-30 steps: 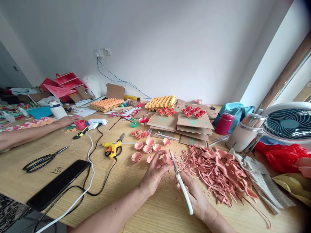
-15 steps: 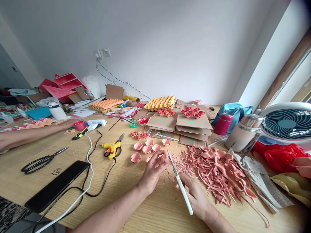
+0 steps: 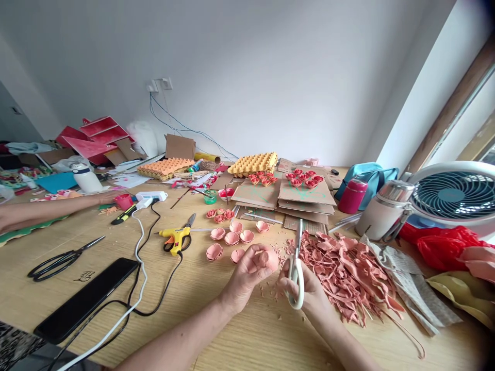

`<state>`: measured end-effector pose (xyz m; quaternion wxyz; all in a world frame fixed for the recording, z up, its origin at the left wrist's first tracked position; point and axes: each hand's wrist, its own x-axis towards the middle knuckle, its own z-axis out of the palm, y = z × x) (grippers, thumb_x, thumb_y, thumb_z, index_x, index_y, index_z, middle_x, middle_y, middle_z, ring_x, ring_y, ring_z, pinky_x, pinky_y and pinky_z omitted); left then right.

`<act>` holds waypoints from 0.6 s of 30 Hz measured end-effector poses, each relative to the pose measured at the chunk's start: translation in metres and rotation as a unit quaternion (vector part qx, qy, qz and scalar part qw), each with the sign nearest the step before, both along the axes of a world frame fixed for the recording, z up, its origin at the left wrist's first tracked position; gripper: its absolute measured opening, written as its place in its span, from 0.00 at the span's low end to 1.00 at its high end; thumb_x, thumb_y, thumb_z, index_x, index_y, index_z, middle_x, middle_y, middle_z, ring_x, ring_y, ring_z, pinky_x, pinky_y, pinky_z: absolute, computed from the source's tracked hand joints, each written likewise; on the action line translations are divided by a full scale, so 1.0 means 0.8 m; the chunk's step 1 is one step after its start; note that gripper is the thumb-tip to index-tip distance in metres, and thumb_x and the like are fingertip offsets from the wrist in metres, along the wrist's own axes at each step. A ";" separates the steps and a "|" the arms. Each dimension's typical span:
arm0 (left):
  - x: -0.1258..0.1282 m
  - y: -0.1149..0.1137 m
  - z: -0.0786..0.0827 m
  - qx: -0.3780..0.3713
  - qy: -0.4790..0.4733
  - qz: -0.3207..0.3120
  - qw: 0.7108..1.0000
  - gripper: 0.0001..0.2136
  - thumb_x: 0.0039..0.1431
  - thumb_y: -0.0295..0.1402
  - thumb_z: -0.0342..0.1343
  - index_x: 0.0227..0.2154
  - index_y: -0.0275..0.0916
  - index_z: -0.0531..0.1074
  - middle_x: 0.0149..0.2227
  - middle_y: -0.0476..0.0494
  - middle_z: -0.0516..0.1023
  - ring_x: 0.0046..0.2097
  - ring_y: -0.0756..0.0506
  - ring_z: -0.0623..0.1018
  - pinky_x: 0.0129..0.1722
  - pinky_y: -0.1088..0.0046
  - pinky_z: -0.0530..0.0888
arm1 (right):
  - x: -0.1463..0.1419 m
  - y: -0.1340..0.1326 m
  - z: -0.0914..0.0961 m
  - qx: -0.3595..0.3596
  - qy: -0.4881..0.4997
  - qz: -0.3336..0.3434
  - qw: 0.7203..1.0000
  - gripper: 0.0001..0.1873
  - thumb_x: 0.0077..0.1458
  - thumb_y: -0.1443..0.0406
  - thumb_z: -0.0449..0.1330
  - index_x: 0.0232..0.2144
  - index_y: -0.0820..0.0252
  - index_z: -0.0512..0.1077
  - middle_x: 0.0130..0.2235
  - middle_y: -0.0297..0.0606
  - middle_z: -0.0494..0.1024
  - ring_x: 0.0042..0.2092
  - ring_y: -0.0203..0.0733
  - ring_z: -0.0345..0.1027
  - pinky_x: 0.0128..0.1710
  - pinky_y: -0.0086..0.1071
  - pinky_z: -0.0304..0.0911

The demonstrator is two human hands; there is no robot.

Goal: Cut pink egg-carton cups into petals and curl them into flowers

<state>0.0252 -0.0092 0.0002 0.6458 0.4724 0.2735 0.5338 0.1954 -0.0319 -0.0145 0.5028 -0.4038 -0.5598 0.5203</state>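
Observation:
Between the fingers of my left hand [image 3: 243, 281] is a pink egg-carton cup [image 3: 267, 259], its rounded side facing me. My right hand [image 3: 309, 286] is closed round white-handled scissors [image 3: 297, 273], whose blades point up and away, apart from the cup. Just beyond my left hand, several pink petal-edged cups [image 3: 232, 238] stand on the table. A heap of pink trimmings [image 3: 348, 273] lies right of my right hand, with small crumbs of it under both hands.
Left of my hands are a yellow glue gun [image 3: 175, 240], black scissors [image 3: 64, 262], a phone [image 3: 87, 299] and trailing cables. Red flowers [image 3: 305, 178] sit on stacked cardboard [image 3: 307, 196] behind. A flask [image 3: 384, 211] and fan [image 3: 456, 196] stand right. Another person's arm [image 3: 50, 210] reaches in from the left.
The scissors have swung upright in my right hand and moved away from the cup. My left hand has turned the cup so that more of it shows.

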 end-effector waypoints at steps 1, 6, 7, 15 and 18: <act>0.002 -0.002 -0.001 0.006 0.005 -0.014 1.000 0.18 0.50 0.34 0.67 0.42 0.42 0.68 0.35 0.50 0.69 0.40 0.49 0.69 0.43 0.73 0.65 | -0.001 0.001 0.000 -0.009 0.017 -0.006 1.000 0.24 0.46 0.47 0.66 0.34 0.55 0.64 0.29 0.29 0.67 0.27 0.34 0.59 0.27 0.29 0.58; 0.008 -0.006 -0.005 0.018 0.019 -0.068 0.997 0.15 0.51 0.33 0.66 0.38 0.40 0.67 0.31 0.52 0.66 0.35 0.51 0.67 0.38 0.75 0.66 | -0.002 0.003 0.002 -0.012 0.022 -0.042 0.999 0.26 0.43 0.46 0.67 0.35 0.55 0.63 0.26 0.28 0.65 0.25 0.33 0.58 0.25 0.29 0.58; 0.008 -0.005 -0.006 0.010 0.016 -0.074 0.997 0.15 0.51 0.34 0.67 0.37 0.40 0.66 0.31 0.52 0.66 0.35 0.51 0.67 0.38 0.76 0.65 | -0.001 0.003 0.002 -0.004 0.016 -0.047 0.999 0.26 0.43 0.46 0.67 0.35 0.55 0.63 0.26 0.28 0.66 0.25 0.33 0.58 0.24 0.29 0.58; 0.000 0.004 -0.007 -0.077 -0.015 -0.074 0.994 0.15 0.48 0.37 0.68 0.30 0.38 0.65 0.28 0.53 0.66 0.30 0.53 0.67 0.33 0.77 0.65 | 0.007 0.004 -0.011 0.044 -0.008 -0.035 0.998 0.22 0.49 0.49 0.65 0.38 0.54 0.64 0.32 0.31 0.69 0.31 0.36 0.62 0.29 0.29 0.62; -0.002 0.007 -0.006 -0.059 0.018 -0.087 0.994 0.19 0.46 0.35 0.69 0.40 0.40 0.71 0.28 0.53 0.67 0.32 0.51 0.69 0.34 0.76 0.66 | 0.012 0.005 -0.013 0.055 -0.014 -0.030 0.998 0.19 0.52 0.53 0.65 0.38 0.55 0.64 0.33 0.31 0.70 0.32 0.35 0.62 0.30 0.29 0.61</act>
